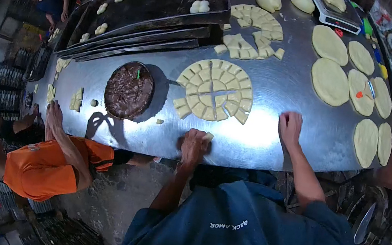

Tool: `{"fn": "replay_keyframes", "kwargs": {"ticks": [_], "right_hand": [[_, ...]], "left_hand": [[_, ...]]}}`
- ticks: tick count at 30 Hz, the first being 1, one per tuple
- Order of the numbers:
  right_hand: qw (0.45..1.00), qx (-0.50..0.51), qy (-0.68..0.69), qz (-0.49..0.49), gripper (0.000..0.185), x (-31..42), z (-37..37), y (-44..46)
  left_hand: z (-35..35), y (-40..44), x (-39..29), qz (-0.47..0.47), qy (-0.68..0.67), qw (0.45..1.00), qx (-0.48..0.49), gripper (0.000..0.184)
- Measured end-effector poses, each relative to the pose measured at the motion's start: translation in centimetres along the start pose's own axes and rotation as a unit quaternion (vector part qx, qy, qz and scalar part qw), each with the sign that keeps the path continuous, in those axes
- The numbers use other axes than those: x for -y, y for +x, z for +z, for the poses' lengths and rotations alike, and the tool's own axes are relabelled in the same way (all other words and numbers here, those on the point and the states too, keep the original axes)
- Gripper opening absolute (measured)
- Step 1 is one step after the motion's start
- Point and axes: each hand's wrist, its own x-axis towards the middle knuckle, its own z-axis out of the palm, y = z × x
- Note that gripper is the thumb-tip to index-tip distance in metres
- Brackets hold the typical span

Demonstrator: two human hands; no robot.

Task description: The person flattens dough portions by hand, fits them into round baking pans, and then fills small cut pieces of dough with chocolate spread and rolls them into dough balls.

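At the near edge of the metal table, my left hand [194,145] is closed around a small piece of dough [208,137], part of which shows beside the fingers. My right hand [289,127] rests farther right with its fingers curled; anything inside them is hidden. Beyond my hands lies a flat dough round [197,79], cut into wedges and small blocks with gaps between them. Left of it stands a round pan of dark brown filling [129,92] with a green utensil [138,73] sticking out. A small dough scrap [159,121] lies near the pan.
Stacked dark baking trays [152,8] carry shaped dough pieces at the back left. Flat dough ovals [329,82] lie at right, near a scale [333,13]. More cut dough [258,19] sits behind. A co-worker in orange [45,168] stands left, hands at the table.
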Motion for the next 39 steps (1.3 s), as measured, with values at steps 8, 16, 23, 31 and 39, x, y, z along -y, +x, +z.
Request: {"fn": "replay_keyframes", "kwargs": {"ticks": [8,16,23,31,39], "right_hand": [[0.989,0.113,0.091,-0.007,0.013,7.1,1.9,-3.3],[0.99,0.124,0.014,0.064,0.034,4.6,0.5,1.5],[0.967,0.164,-0.196,0.018,0.053,5.8,-0.5,-2.4],[0.882,0.325,0.324,0.11,0.04,15.5,-2.3,2.1],[0.651,0.354,0.605,0.292,0.027,20.6,0.6,2.8]], "left_hand": [[-3.6,-0.8,4.8,-0.337,-0.48,0.81,-0.003,0.035],[-6.3,-0.9,5.9,-0.397,-0.549,0.734,0.043,0.039],[-5.3,-0.6,0.3,-0.415,-0.522,0.745,0.019,0.044],[-2.1,5.0,-7.3,-0.299,-0.596,0.743,0.056,0.03],[-6.9,3.8,-4.5,-0.285,-0.625,0.723,-0.074,0.021]]}}
